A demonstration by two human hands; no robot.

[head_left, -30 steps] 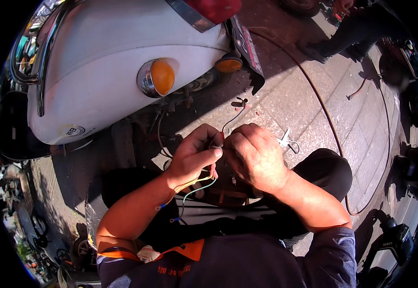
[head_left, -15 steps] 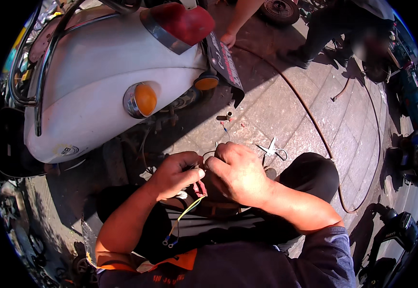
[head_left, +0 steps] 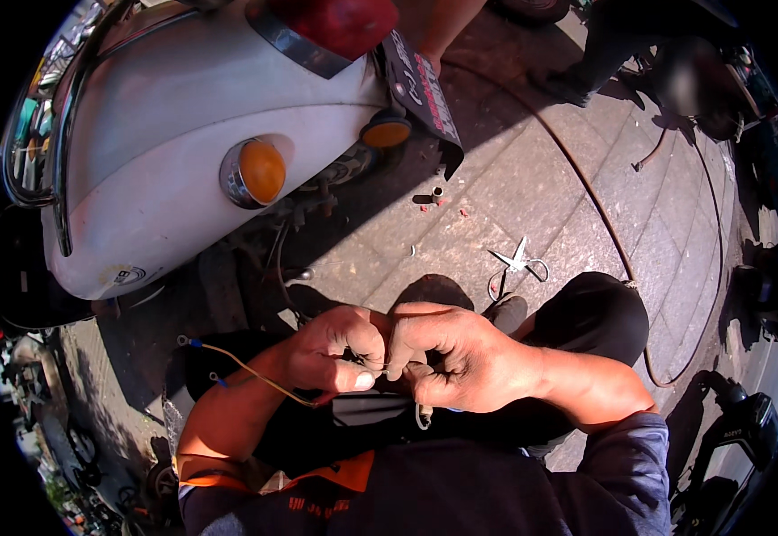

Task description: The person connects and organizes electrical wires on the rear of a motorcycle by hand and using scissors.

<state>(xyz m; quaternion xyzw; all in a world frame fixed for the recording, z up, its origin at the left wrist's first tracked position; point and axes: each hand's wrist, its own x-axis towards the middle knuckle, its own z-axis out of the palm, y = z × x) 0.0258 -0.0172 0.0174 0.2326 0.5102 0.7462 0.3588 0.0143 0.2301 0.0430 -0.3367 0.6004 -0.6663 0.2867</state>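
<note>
My left hand (head_left: 340, 353) is closed on a thin yellow wire (head_left: 250, 368), which runs out over my left forearm. A ring terminal with a blue collar (head_left: 194, 343) ends that wire, and a second ring terminal (head_left: 216, 380) lies close by. My right hand (head_left: 465, 357) is closed too, its fingertips meeting those of the left over a tiny piece that I cannot make out. Below the right fingers a short greyish curved end (head_left: 424, 416) sticks out. Both hands are above my lap.
A white scooter body (head_left: 165, 152) with an orange turn signal (head_left: 264, 173) stands at left. Scissors (head_left: 517, 263) and a small metal socket (head_left: 438, 193) lie on the paving. A brown hose (head_left: 585, 179) curves across at right. Another person's arm (head_left: 449, 29) reaches toward the black mudflap (head_left: 420, 94).
The wire with its ring terminals has swung from hanging below my left hand to lying out leftward. Both hands have come lower and nearer to me. The greyish end now shows under my right hand.
</note>
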